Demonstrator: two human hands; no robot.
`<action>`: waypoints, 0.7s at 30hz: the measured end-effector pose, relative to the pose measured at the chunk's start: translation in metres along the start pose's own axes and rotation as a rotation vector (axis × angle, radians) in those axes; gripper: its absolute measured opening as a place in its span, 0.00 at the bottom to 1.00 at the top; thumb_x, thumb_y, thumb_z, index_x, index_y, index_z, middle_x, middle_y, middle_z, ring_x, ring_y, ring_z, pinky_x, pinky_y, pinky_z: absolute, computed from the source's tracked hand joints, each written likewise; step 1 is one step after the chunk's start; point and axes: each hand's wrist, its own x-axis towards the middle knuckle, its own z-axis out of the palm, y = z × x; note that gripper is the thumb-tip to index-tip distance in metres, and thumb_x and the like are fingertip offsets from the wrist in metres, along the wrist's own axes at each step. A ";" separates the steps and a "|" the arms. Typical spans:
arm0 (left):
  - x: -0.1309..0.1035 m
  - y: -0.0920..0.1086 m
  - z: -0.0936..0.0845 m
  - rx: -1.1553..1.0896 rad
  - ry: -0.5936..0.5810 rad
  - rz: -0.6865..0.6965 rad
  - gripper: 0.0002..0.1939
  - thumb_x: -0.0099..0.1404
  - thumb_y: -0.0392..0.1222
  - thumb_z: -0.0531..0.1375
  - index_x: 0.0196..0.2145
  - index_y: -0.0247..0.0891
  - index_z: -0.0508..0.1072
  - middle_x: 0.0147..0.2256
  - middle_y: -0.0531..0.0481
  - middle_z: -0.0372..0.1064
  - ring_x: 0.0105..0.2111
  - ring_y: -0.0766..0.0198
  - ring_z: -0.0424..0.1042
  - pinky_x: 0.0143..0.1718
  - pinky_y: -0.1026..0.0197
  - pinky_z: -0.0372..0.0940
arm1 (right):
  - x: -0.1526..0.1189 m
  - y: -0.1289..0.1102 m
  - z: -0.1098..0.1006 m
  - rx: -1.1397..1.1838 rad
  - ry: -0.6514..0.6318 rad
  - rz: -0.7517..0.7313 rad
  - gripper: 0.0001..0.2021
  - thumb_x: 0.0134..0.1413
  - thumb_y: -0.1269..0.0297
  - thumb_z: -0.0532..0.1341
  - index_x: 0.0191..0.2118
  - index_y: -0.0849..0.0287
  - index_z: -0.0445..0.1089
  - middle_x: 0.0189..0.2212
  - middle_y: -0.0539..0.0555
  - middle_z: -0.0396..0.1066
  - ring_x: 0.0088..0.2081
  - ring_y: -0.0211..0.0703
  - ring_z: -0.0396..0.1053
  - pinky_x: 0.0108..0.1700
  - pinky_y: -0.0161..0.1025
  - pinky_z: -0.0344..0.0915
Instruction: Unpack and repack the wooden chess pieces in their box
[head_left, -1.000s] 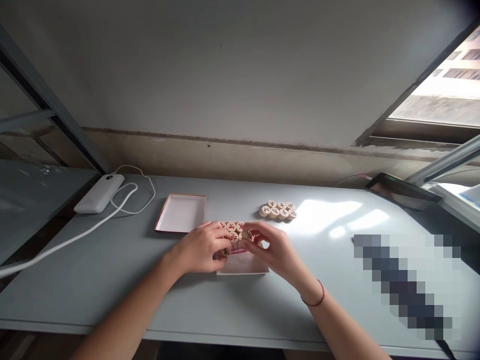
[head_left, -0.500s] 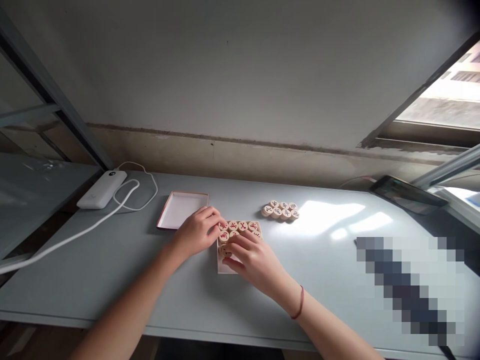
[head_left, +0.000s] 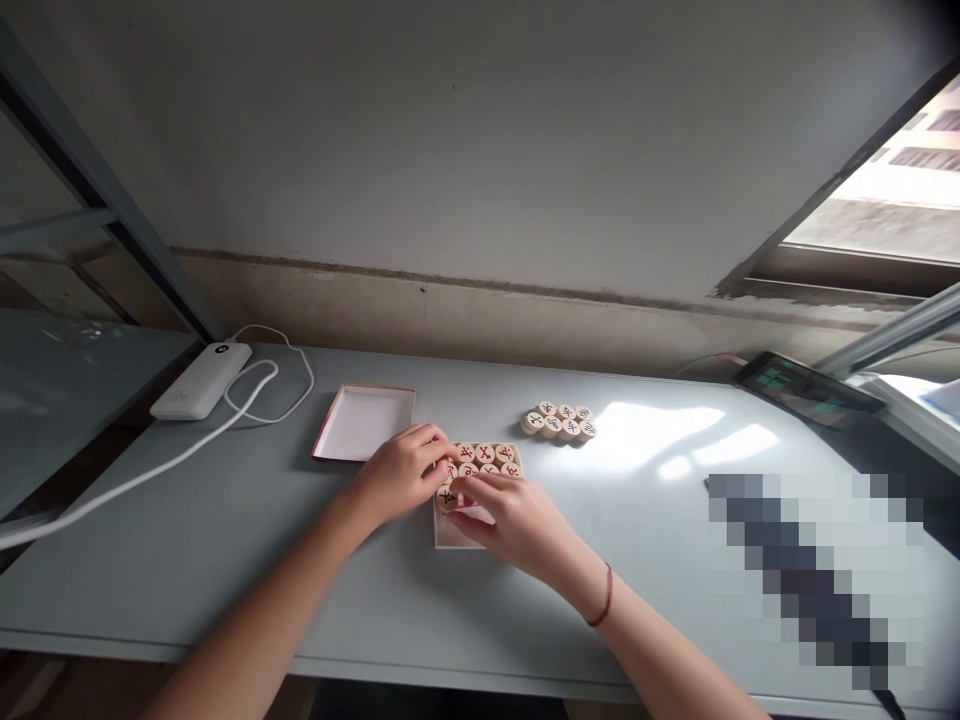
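An open shallow box (head_left: 441, 541) holds rows of round wooden Chinese chess pieces (head_left: 485, 454) with red characters. One black-marked piece (head_left: 446, 498) lies at its left side, below the red rows. My left hand (head_left: 403, 470) rests at the box's upper left, thumb and fingers apart, fingertips on the pieces at that edge. Over the lower part of the box is my right hand (head_left: 517, 515). Its thumb and index finger are spread just right of the black-marked piece, and its fingers hide part of the rows. Whether the fingertips touch that piece is unclear.
A box lid (head_left: 371, 425) lies inside-up at left. Stacked black-marked pieces (head_left: 561, 422) stand behind the box to the right. Farther left is a white power bank (head_left: 201, 382) with a white cable (head_left: 169, 465). A phone (head_left: 808, 388) leans at the far right, behind a blurred-out object (head_left: 817, 590).
My right hand has opened and drawn slightly right off the black-marked piece, which now shows its face in the box. My left hand has shifted slightly right over the pieces.
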 end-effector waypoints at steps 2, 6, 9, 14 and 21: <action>0.000 0.000 0.000 -0.004 -0.009 -0.002 0.11 0.65 0.32 0.53 0.38 0.41 0.74 0.36 0.51 0.70 0.38 0.63 0.70 0.41 0.61 0.66 | 0.002 0.013 -0.015 0.060 0.054 0.106 0.07 0.60 0.61 0.57 0.37 0.56 0.70 0.30 0.54 0.74 0.28 0.39 0.69 0.28 0.34 0.59; 0.000 -0.002 0.001 -0.021 -0.003 -0.007 0.11 0.65 0.33 0.52 0.39 0.40 0.73 0.36 0.51 0.70 0.37 0.64 0.71 0.40 0.62 0.66 | 0.014 0.059 -0.050 -0.103 0.166 0.480 0.11 0.60 0.59 0.54 0.38 0.57 0.71 0.36 0.56 0.75 0.31 0.41 0.70 0.31 0.36 0.61; -0.001 -0.003 0.001 -0.030 0.010 0.002 0.11 0.66 0.34 0.52 0.38 0.40 0.74 0.36 0.51 0.71 0.36 0.65 0.71 0.39 0.63 0.67 | 0.031 0.092 -0.066 -0.245 0.090 0.690 0.13 0.58 0.58 0.55 0.38 0.58 0.73 0.38 0.57 0.75 0.35 0.45 0.71 0.33 0.36 0.60; -0.001 -0.005 0.001 -0.037 0.041 0.018 0.11 0.66 0.34 0.52 0.38 0.40 0.73 0.35 0.51 0.71 0.36 0.65 0.71 0.40 0.62 0.67 | 0.057 0.116 -0.066 -0.292 -0.170 0.798 0.13 0.52 0.56 0.58 0.36 0.59 0.75 0.32 0.59 0.75 0.33 0.48 0.71 0.29 0.37 0.58; -0.001 -0.006 -0.002 -0.022 0.045 0.022 0.10 0.66 0.34 0.52 0.38 0.40 0.74 0.34 0.51 0.71 0.35 0.66 0.71 0.41 0.62 0.67 | 0.067 0.127 -0.059 -0.320 -0.246 0.757 0.11 0.45 0.65 0.63 0.36 0.62 0.76 0.29 0.60 0.75 0.32 0.49 0.73 0.28 0.36 0.59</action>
